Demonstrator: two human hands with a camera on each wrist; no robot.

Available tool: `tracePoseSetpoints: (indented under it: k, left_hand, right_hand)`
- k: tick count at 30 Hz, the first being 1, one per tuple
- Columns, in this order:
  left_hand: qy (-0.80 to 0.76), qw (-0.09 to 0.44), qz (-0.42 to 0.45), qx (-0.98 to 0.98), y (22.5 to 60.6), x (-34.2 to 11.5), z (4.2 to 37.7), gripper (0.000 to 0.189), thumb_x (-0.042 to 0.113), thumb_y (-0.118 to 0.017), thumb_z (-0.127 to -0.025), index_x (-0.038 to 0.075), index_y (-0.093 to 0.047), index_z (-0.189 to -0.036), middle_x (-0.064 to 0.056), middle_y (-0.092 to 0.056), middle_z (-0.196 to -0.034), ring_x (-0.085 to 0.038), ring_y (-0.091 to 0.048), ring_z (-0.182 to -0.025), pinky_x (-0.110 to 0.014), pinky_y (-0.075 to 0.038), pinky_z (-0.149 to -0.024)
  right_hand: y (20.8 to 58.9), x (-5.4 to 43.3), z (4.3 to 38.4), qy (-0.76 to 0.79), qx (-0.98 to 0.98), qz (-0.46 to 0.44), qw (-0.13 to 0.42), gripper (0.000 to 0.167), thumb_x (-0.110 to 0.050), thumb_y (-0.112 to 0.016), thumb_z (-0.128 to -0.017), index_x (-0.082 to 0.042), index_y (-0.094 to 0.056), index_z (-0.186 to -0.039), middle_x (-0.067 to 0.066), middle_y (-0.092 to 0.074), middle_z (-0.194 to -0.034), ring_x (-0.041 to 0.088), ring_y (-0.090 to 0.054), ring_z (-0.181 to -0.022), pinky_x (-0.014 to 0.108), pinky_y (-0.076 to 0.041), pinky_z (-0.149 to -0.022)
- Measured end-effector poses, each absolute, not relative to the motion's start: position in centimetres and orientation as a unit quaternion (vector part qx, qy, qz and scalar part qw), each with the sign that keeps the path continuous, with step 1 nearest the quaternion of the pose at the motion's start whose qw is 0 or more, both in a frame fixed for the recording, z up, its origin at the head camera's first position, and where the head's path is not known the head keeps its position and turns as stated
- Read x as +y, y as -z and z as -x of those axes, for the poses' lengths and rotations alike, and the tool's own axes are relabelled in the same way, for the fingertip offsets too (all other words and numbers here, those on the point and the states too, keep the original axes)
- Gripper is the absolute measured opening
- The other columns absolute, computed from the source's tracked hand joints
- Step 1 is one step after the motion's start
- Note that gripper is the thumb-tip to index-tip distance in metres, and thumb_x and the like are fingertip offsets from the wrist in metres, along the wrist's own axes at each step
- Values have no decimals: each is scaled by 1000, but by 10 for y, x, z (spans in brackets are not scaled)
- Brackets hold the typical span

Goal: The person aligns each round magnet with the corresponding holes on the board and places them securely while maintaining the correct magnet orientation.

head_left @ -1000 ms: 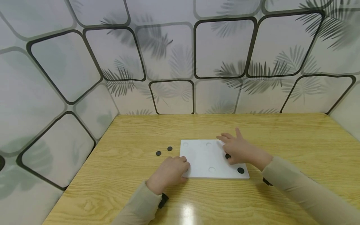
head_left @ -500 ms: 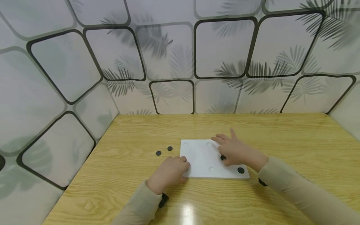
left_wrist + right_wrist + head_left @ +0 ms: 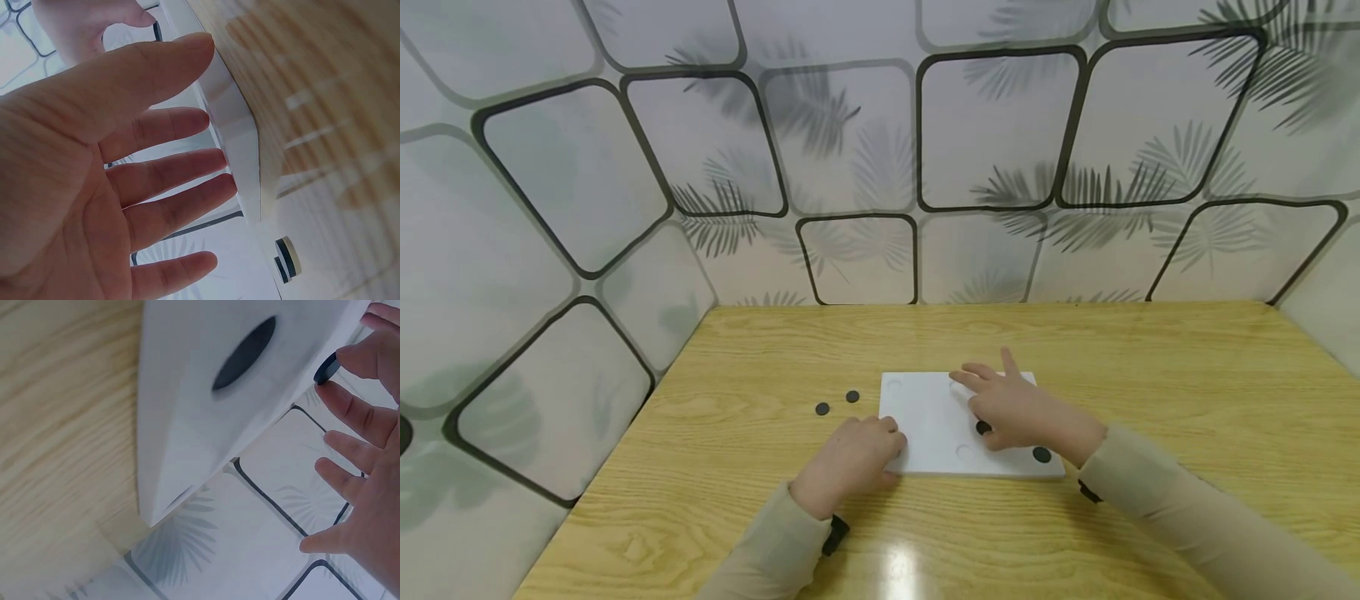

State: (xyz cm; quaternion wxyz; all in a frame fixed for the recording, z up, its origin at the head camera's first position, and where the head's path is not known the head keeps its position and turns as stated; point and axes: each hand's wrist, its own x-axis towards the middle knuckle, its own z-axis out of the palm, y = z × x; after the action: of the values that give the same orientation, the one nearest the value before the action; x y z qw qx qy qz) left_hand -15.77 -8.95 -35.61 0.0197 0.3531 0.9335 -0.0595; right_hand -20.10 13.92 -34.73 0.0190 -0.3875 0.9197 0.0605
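A white board (image 3: 928,417) with shallow round recesses lies flat on the wooden table. My left hand (image 3: 853,457) rests at its left end, fingertips touching the top and thumb by the front edge. In the left wrist view those fingers (image 3: 172,165) are nearly straight. Above the board, my right hand (image 3: 1018,408) pinches a small black disc (image 3: 327,369) between thumb and index finger, its other fingers spread. Another black disc (image 3: 1041,455) sits in the near right recess. The right hand hides part of the board's far right.
Two loose black discs, one nearer (image 3: 822,409) and one farther (image 3: 852,397), lie on the table (image 3: 760,358) left of the board. Beyond the table's back edge rises a patterned wall (image 3: 850,133).
My right hand has moved left and slightly nearer over the board, carrying the pinched disc toward the near middle recess. The left hand and the board have stayed still.
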Motion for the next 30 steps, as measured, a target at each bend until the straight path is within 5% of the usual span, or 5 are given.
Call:
tracePoseSetpoints:
  k: [30]
  left_hand:
    - [63,14,-354,933,357,-89,155,27,37,-71,-72,18,-64,-89,7,-54,-81,-8,-49,-70,-25,-40,-58]
  right_hand:
    - [353,125,188,-43,906,422,13,27,-18,-70,-67,-21,-45,-56,10,-36,-135,31,-27,-125,68,-8,-89]
